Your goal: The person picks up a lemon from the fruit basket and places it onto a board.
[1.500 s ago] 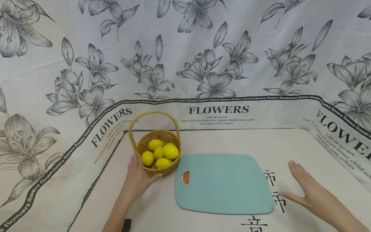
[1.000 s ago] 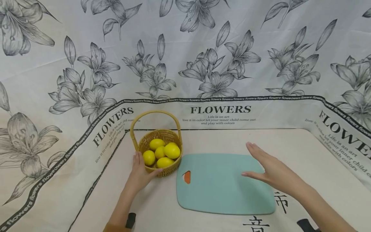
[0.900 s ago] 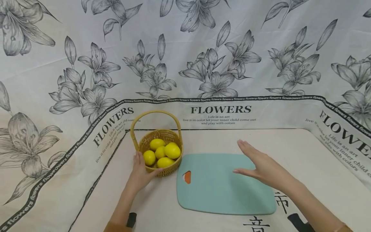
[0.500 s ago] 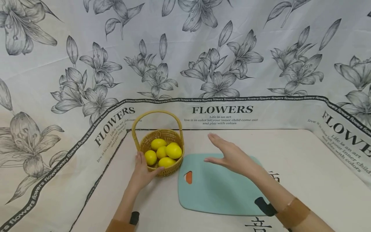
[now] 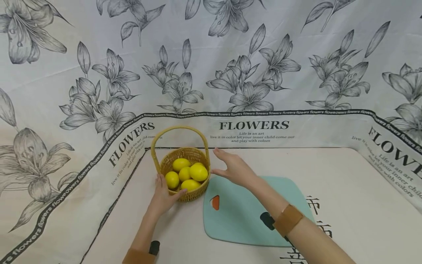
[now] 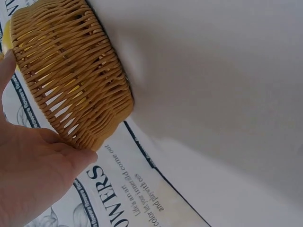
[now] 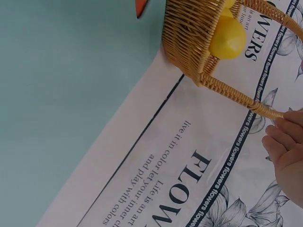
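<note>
Flowery cloth (image 5: 204,66) hangs behind. Left grip (image 5: 160,197) holds the basket (image 5: 192,194) (yellow fruit (image 5: 199,172) inside). Right grip (image 5: 235,169) is spread beside it.

The basket (image 5: 190,196) looks like rough woven wicker, the lemons (image 5: 199,172) smooth and glossy, the board (image 5: 239,211) matt plastic

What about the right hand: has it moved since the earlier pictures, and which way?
Yes: in the head view, the right hand has moved left and forward over the cutting board, from beyond its right edge to beside the basket.
</note>
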`<action>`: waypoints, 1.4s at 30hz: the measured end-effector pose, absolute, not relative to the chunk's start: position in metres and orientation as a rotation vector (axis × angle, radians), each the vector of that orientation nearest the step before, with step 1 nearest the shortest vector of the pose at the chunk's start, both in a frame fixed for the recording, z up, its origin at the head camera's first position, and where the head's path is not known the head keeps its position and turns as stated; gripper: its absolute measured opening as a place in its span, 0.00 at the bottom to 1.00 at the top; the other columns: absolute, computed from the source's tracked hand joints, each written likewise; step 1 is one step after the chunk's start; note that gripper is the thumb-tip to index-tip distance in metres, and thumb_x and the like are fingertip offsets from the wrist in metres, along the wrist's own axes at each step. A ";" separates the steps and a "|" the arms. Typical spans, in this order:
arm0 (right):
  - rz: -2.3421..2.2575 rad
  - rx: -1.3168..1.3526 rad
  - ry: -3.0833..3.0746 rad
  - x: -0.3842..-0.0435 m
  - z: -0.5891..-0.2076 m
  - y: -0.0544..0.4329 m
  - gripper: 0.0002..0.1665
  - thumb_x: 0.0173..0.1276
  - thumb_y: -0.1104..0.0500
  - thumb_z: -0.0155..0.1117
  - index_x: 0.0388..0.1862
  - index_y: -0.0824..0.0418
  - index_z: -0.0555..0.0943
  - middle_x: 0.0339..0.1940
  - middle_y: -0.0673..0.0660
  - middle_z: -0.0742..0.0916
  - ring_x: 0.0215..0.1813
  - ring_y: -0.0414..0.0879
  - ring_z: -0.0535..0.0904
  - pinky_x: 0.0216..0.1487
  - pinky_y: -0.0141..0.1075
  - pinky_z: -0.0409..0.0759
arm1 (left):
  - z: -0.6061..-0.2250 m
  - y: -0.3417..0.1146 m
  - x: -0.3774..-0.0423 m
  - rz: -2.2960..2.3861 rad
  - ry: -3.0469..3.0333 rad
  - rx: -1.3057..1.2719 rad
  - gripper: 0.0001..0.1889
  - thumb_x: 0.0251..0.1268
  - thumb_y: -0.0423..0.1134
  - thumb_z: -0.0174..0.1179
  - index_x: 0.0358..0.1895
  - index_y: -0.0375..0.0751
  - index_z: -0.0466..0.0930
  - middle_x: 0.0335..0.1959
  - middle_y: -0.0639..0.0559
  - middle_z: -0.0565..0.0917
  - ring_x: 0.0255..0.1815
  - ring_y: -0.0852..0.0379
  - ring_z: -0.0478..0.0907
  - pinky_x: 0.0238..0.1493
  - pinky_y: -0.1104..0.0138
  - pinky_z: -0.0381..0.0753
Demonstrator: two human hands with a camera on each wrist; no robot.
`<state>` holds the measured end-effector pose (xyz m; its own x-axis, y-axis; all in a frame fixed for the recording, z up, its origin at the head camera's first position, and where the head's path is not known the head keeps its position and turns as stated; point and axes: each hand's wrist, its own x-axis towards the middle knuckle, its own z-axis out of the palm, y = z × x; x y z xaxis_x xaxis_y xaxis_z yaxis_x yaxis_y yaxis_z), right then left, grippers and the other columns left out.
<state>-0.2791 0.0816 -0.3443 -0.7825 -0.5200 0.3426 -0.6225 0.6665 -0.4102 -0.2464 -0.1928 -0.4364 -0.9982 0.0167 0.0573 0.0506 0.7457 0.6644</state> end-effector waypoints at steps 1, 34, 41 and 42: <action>0.785 0.923 -2.696 -0.281 -0.347 0.078 0.44 0.65 0.46 0.67 0.72 0.67 0.64 0.72 0.61 0.68 0.70 0.55 0.66 0.66 0.47 0.68 | -0.437 -0.193 -0.246 -1.110 -2.890 -0.057 0.61 0.61 0.62 0.60 0.72 0.20 0.29 0.73 0.26 0.29 0.74 0.31 0.29 0.70 0.43 0.43; 1.024 0.800 -2.702 -0.306 -0.420 0.017 0.39 0.62 0.62 0.70 0.69 0.69 0.67 0.69 0.64 0.72 0.67 0.58 0.69 0.65 0.46 0.69 | -0.443 -0.191 -0.247 -1.111 -2.872 -0.042 0.61 0.60 0.63 0.60 0.72 0.20 0.30 0.74 0.25 0.31 0.74 0.31 0.34 0.70 0.43 0.46; 1.019 0.807 -2.678 -0.304 -0.421 0.016 0.37 0.62 0.62 0.70 0.69 0.69 0.67 0.67 0.65 0.73 0.67 0.57 0.70 0.65 0.46 0.70 | -0.443 -0.193 -0.247 -1.106 -2.873 -0.042 0.61 0.60 0.64 0.60 0.72 0.20 0.31 0.74 0.26 0.30 0.75 0.32 0.33 0.70 0.43 0.45; 1.019 0.815 -2.669 -0.304 -0.421 0.015 0.37 0.62 0.62 0.70 0.69 0.69 0.67 0.67 0.65 0.73 0.67 0.58 0.70 0.64 0.46 0.70 | -0.443 -0.193 -0.247 -1.105 -2.872 -0.041 0.61 0.60 0.64 0.59 0.72 0.20 0.31 0.74 0.26 0.30 0.75 0.32 0.33 0.70 0.43 0.45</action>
